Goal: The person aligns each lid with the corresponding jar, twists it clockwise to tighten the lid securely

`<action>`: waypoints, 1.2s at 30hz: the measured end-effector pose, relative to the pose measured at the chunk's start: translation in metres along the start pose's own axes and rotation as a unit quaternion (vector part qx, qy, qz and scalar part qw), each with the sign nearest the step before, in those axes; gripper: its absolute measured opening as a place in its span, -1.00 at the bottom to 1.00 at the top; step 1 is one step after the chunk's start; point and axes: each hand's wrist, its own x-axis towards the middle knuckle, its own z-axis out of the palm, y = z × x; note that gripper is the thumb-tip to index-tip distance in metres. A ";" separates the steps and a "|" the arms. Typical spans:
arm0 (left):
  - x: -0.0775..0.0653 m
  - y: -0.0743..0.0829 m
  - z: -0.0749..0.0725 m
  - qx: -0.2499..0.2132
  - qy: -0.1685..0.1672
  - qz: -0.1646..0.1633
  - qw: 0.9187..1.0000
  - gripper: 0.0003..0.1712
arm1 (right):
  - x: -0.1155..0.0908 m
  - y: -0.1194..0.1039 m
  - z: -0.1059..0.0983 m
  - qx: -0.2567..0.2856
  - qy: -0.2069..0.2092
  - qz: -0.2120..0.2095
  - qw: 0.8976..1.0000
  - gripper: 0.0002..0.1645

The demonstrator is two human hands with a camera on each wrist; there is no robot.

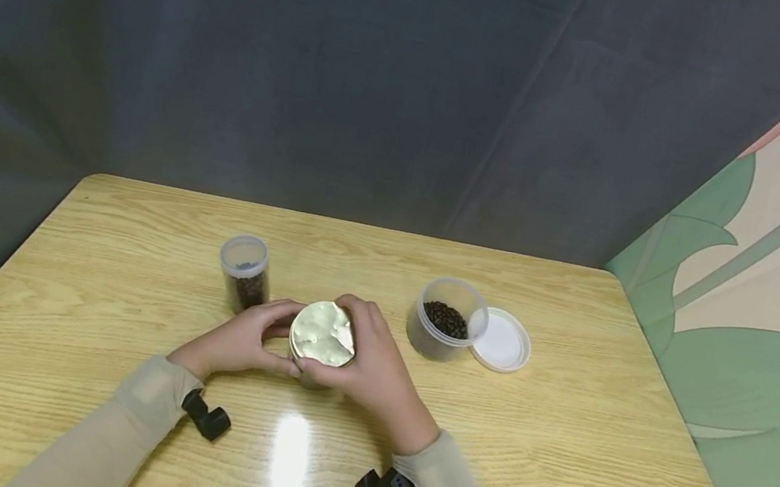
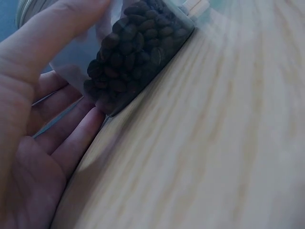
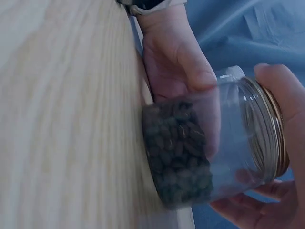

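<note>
Between the two hands stands a clear jar [image 3: 228, 124] with coffee beans [image 3: 174, 143] in its lower part and a gold lid [image 1: 322, 334] on top. My left hand [image 1: 242, 346] holds the jar's body from the left, thumb on the near side and fingers round the far side. From the right, my right hand [image 1: 376, 366] grips the lid's rim between thumb and fingers. In the left wrist view the beans [image 2: 136, 50] show through the wall, with the jar's base at the wooden tabletop.
Behind the left hand is a narrow clear container [image 1: 245, 271] with dark contents. To the right stands a wider, uncovered plastic tub [image 1: 431, 345] of coffee beans, beside a white lid [image 1: 502, 342] lying on the wooden table [image 1: 602, 440]. Dark cloth [image 1: 352, 88] hangs behind the table.
</note>
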 end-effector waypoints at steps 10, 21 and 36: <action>0.001 0.001 0.000 0.012 0.001 -0.015 1.000 -0.10 | -0.001 -0.002 0.004 0.022 0.017 0.014 1.000 -0.02; 0.001 0.003 0.000 -0.009 -0.006 -0.022 1.000 -0.06 | 0.002 0.020 -0.025 0.148 -0.127 -0.016 0.981 0.14; 0.001 0.005 0.001 -0.003 -0.002 -0.015 1.000 -0.05 | 0.002 0.016 -0.014 0.111 -0.067 -0.015 0.991 -0.03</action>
